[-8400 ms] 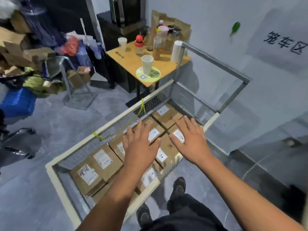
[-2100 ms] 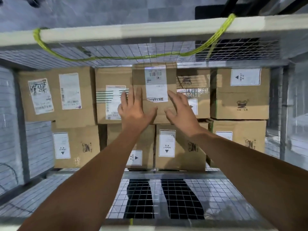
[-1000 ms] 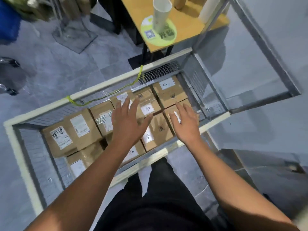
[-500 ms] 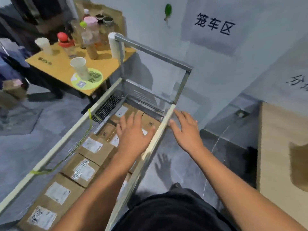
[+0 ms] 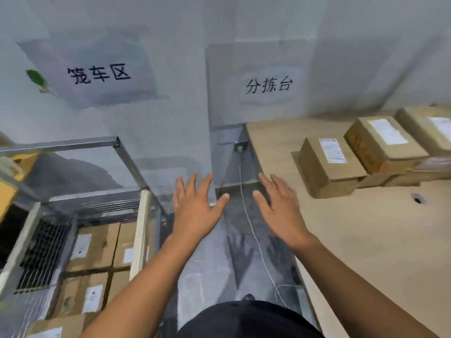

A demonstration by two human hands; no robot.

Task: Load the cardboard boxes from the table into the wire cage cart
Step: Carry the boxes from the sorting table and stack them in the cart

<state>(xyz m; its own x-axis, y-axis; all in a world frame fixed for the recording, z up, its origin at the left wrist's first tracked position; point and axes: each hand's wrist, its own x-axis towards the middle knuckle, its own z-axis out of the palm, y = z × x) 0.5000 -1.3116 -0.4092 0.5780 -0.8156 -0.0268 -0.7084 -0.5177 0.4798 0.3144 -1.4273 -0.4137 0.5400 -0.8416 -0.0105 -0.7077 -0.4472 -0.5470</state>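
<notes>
1. The left hand (image 5: 195, 211) and right hand (image 5: 280, 211) hover palm-down over the floor gap between the wire cage cart (image 5: 141, 230) and the wooden table (image 5: 366, 240) — fingers straight and spread, nothing held in either.
2. Inside the cart, on the person's left, loaded boxes (image 5: 97, 245) lie packed side by side below the rim.
3. On the table, to the right, at least 3 labelled cardboard boxes wait near the wall; the nearest box (image 5: 327, 164) sits just beside a stacked box (image 5: 383, 142).
4. The step in hand looks like the empty-handed reach between loads — aimed at the table.
5. The next move likely calls for swinging both hands right, past the table's edge, and gripping the nearest box on 2 opposite sides. The white cable (image 5: 253, 235) trailing across the floor could catch a foot on the carry back.
</notes>
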